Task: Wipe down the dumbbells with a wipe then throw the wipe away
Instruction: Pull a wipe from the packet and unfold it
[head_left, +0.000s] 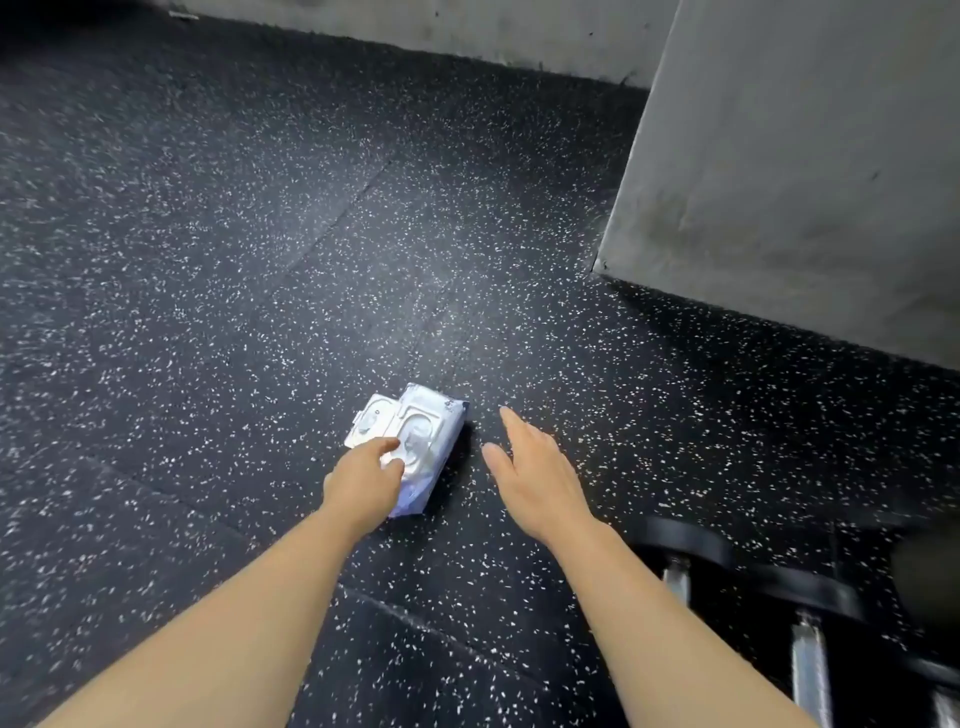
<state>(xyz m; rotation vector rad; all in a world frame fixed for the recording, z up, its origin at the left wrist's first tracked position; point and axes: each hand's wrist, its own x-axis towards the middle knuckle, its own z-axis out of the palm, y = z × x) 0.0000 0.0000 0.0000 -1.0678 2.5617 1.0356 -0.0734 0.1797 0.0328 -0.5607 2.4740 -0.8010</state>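
Underfoot, black rubber floor with white flecks fills nearly the whole view; matte, grainy, laid in tiles with faint straight seams running diagonally. Grey concrete wall borders the far edge. A grey concrete block, flat-faced, scuffed with dark smudges, juts in from the right edge; its sharp lower corner sits well apart from the hands. Wide bare floor lies open to the left and ahead of the pack.

Dumbbells: lower right corner of the floor, partly cut by the frame; black rounded heads, bright metal handles, lying side by side. Blurred, count uncertain.

Wipe pack: soft rectangular pouch, pale blue-white, glossy wrinkled film, lying flat on the floor near its middle, towards the near edge. Rigid plastic lid flipped open to the left, oval opening exposed.

Left hand: fingers bent down onto the pack's opening, thumb and fingertips pinching there; whether a wipe is caught between them cannot be told.

Right hand: flat, fingers extended together, empty, hovering just beside the pack's right edge, not touching.
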